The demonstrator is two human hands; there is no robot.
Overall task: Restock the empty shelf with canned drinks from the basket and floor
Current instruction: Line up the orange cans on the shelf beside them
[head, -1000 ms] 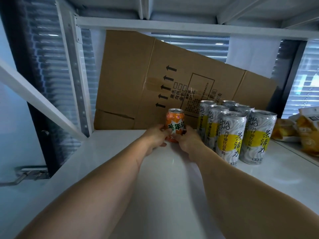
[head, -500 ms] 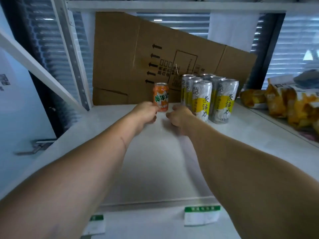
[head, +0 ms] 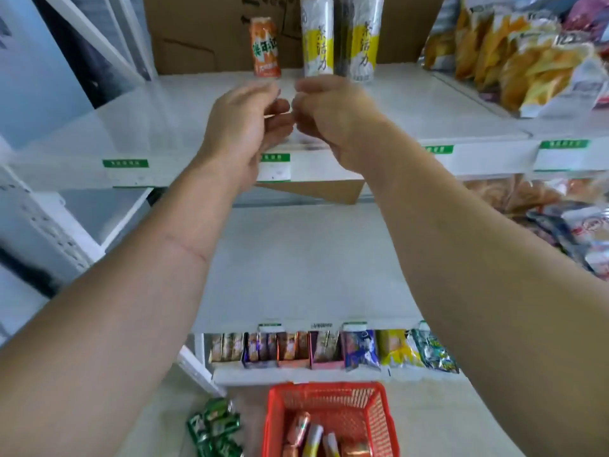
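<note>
A small orange can stands upright at the back of the white upper shelf, left of several tall silver-and-yellow cans. My left hand and my right hand hover close together above the shelf's front part, fingers loosely curled, holding nothing. Both are well in front of the orange can. On the floor below, a red basket holds several cans, and green cans lie in a cluster to its left.
A flattened cardboard box leans at the shelf's back. Yellow snack bags fill the shelf section on the right. A bare white middle shelf lies below, and small snack packs line the bottom shelf.
Both hands let go of the orange can and drew back toward the shelf's front. My view dropped and pulled away, bringing the lower shelves, basket and floor cans into sight.
</note>
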